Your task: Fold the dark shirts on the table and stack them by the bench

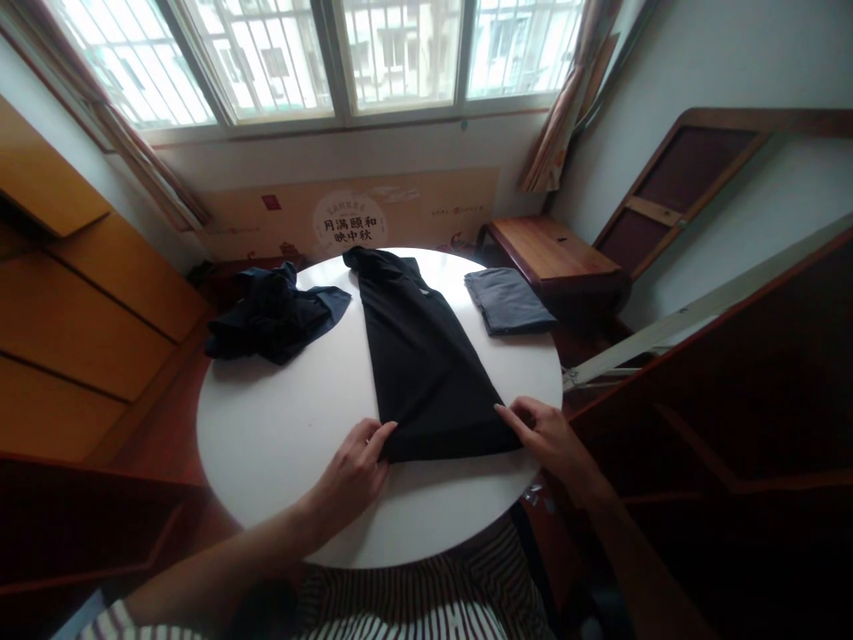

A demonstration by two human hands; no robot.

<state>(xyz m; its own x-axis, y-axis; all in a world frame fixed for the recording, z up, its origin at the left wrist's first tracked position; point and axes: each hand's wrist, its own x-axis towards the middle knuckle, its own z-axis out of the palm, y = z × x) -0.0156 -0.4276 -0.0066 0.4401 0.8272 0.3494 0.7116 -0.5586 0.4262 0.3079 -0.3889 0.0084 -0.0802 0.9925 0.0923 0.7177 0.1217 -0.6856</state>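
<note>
Seemingly midway along, with one grey bundle folded at two o'clock and a dark heap still crumpled at ten, the black garment lies flattened from twelve toward five on the white desk, near corners pinched by left hand and right hand.

A black garment is laid lengthwise across the middle of a white round counter. The cloth is plain and dark throughout, except for a small pale mark near the far end (too small to be read). The far end is bunched close to the counter's far rim; the near end is wider and spread mostly flat, with shallow creases. The near edge is pinched at both corners. The garment type cannot be determined.
</note>
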